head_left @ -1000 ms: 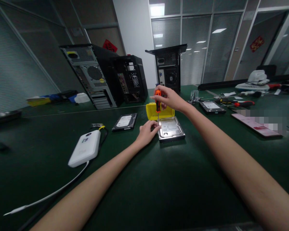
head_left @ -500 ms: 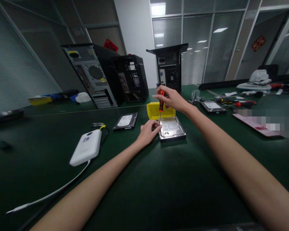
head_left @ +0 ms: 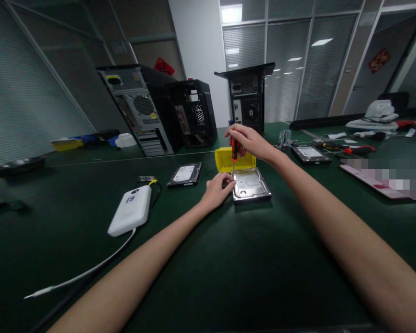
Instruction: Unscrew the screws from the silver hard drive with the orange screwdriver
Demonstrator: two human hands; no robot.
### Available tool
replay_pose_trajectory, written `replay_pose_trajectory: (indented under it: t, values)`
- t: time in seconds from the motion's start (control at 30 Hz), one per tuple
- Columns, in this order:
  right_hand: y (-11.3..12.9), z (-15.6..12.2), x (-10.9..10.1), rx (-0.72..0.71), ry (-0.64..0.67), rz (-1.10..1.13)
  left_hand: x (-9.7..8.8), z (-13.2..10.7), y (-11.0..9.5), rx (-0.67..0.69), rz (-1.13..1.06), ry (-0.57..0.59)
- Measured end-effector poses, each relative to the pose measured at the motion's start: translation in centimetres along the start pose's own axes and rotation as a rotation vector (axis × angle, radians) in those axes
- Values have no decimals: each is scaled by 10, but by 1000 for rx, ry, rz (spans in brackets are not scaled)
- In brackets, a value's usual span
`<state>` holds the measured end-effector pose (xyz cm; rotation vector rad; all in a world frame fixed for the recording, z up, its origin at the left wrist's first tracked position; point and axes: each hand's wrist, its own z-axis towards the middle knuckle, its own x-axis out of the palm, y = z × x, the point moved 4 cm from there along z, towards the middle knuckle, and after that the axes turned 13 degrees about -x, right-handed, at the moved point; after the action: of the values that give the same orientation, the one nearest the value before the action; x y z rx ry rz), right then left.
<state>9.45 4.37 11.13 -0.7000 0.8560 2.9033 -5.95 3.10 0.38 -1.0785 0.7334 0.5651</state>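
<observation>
Silver metal catches the light on the hard drive [head_left: 251,185] lying flat on the dark green bench [head_left: 229,268], just in front of a yellow box [head_left: 225,159]. Our right hand [head_left: 251,142] hovers above the drive's far left corner, its grip closed around a small screwdriver [head_left: 234,151] with an orange-red handle; the shaft points straight down, its tip at that corner of the drive. Our left hand [head_left: 218,190] rests on the bench against the drive's left edge, fingers curled and touching the casing; we cannot tell whether they pinch anything.

To the left of the yellow box lies a second hard drive [head_left: 184,175], label up, apart from the first. Nearer on the left sits a white power bank [head_left: 131,210] with a white cable [head_left: 83,275] trailing toward us. Three computer towers [head_left: 138,111] stand at the far edge of the bench. To the right, well apart from our hands, lie a third hard drive [head_left: 311,154] and a red-handled screwdriver [head_left: 358,150].
</observation>
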Motion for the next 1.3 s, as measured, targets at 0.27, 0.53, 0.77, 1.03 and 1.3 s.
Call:
replay_pose_trajectory:
  t: [0.27, 0.53, 0.77, 1.03, 1.3]
  values:
    - [-4, -1, 0, 31, -17, -33, 5, 12, 16, -63, -164, 57]
    - [-2, -2, -2, -11, -19, -147, 3, 11, 17, -77, -128, 29]
    - [-4, -1, -1, 3, -6, -73, 2, 9, 13, -93, -129, 32]
    - [1, 0, 0, -20, 7, 32, 2, 9, 13, -87, -130, 35]
    - [0, 5, 1, -7, -19, 86, -1, 11, 9, -82, -125, 57]
